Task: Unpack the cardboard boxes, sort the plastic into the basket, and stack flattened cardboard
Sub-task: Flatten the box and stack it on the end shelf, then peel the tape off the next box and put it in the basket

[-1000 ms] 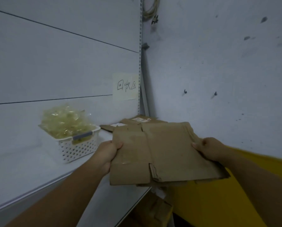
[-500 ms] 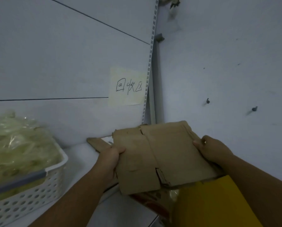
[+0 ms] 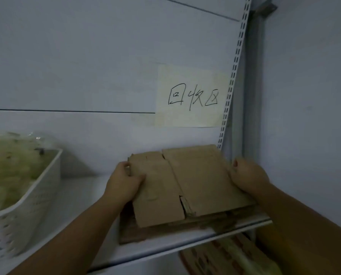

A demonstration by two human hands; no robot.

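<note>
A flattened brown cardboard piece [image 3: 193,181] lies on top of a stack of flattened cardboard [image 3: 165,229] in the right corner of the white shelf [image 3: 82,197]. My left hand [image 3: 124,183] grips its left edge, thumb on top. My right hand [image 3: 247,177] grips its right edge beside the side wall. At the left stands a white perforated basket [image 3: 24,211] heaped with clear, yellowish plastic wrap [image 3: 9,165].
A paper note with handwritten characters [image 3: 191,96] is stuck on the back panel above the stack. A slotted metal upright [image 3: 233,76] runs down the corner. Below the shelf edge, more cardboard [image 3: 231,257] shows at the lower right.
Both hands have carried the flattened cardboard forward and down onto the stack in the shelf corner. The view has moved closer, so the basket now sits at the left edge.
</note>
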